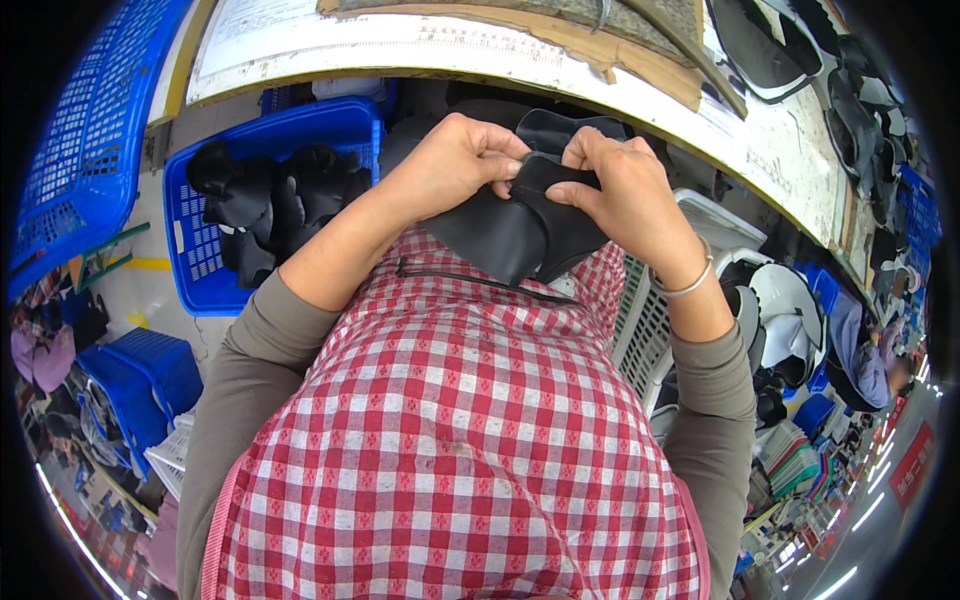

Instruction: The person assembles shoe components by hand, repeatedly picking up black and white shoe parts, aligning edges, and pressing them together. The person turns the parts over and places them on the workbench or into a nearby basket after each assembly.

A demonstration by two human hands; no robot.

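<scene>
Beside worktable, black pieces, basket

Crate L of held pcs

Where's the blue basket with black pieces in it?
In the head view, the blue basket sits in the upper left, left of the person's left hand, near the white worktable.

Factory workshop, blue plastic basket of black pieces, scuffed white workbench, strip lights.
</scene>
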